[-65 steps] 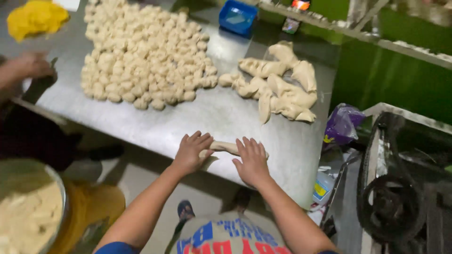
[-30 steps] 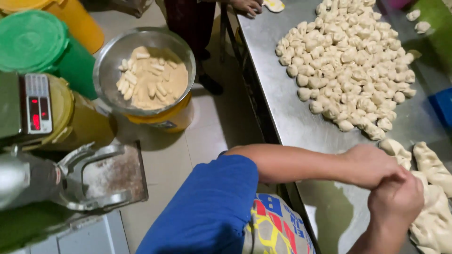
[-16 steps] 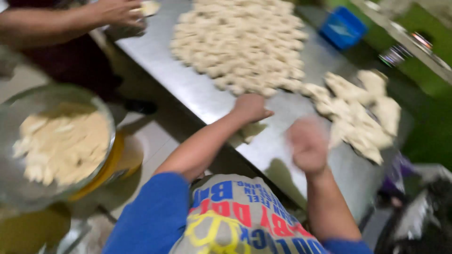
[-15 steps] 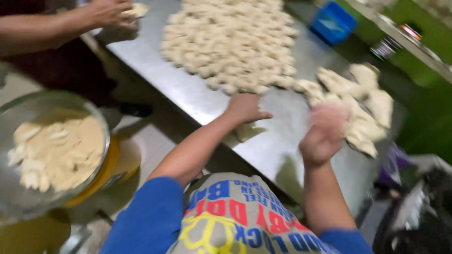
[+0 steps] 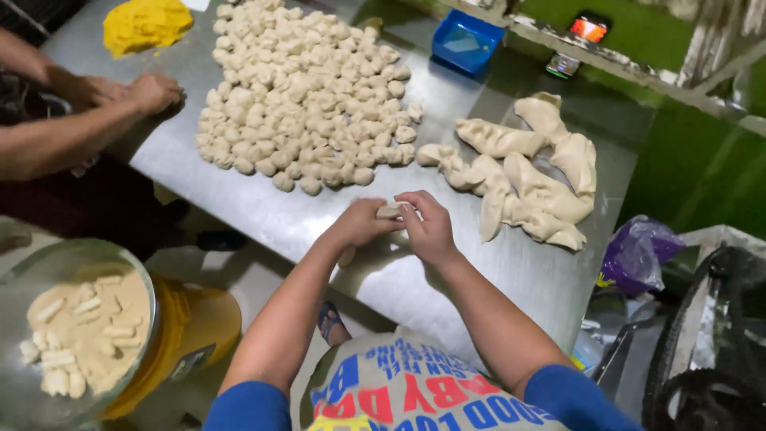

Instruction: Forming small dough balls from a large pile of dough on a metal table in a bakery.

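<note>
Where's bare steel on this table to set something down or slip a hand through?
Free: the table front strip between the heap of small dough pieces and the left hand; also the near corner right of the right hand, below the large dough lumps. Crowded: the centre heap, and the far-left end by another person's hands and the yellow mound.

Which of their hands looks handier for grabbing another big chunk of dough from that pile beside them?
Probably the right hand. Both hands are on a small dough piece, but the big chunks lie on the right, just beyond it. The left hand would have to cross over.
</note>
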